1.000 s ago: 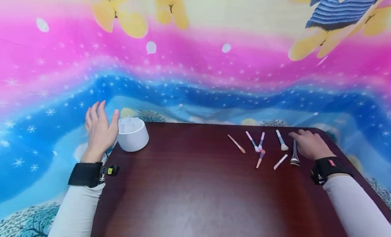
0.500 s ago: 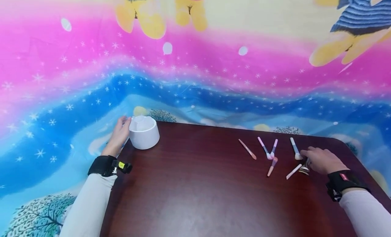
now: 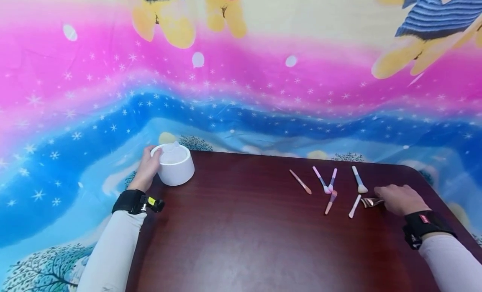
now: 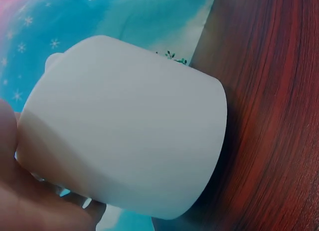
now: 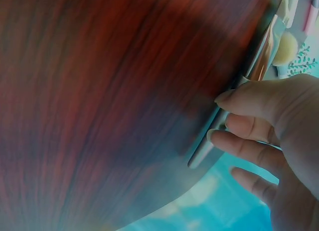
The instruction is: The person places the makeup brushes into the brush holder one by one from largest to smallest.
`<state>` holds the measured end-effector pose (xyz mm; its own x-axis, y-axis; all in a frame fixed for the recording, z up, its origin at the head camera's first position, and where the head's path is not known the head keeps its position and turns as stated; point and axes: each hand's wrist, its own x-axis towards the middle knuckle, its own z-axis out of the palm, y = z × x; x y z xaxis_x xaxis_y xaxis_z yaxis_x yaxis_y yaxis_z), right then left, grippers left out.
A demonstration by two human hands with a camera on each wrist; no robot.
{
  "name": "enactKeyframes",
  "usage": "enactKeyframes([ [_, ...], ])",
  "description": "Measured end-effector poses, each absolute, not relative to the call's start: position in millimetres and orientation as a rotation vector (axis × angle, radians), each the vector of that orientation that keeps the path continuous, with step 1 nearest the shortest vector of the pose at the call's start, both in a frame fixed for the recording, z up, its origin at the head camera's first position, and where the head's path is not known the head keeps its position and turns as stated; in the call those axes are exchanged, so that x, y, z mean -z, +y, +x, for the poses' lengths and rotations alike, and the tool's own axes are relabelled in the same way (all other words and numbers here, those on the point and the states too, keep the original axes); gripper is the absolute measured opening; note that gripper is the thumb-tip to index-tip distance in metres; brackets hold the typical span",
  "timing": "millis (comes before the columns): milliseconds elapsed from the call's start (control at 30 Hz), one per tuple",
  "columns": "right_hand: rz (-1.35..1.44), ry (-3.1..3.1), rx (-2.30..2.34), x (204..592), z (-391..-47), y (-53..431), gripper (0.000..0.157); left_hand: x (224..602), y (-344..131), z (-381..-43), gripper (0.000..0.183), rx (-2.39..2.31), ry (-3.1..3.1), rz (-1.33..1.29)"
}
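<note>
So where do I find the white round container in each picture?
Head: the white container is left of centre, near the far left corner of the table.
Left wrist: it fills the middle and left.
Right wrist: not in it.
Shared landmark: the table's dark reddish top, visible in all three.

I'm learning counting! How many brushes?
7: on the table, brown, pink, second pink, peach, white, blue; metallic brush in the right hand. The pot might hide more.
</note>
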<state>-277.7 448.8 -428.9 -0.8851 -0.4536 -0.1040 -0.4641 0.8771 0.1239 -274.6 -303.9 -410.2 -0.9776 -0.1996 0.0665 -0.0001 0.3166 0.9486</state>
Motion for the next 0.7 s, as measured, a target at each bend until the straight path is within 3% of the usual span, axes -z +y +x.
enactKeyframes([
  [333, -0.628, 3.024, -0.203, 415, -268, 451, 0.018, 419, -284, -287, 0.064, 1.75, -2.424, 0.117],
  [600, -0.575, 3.213, -0.104, 360, -260, 444, 0.008, 422, -245, -302, 0.063, 1.848, -2.364, 0.073],
  [700, -0.563, 3.294, -0.056, 338, -256, 432, 0.016, 420, -225, -307, 0.064, 1.9, -2.363, 0.062],
])
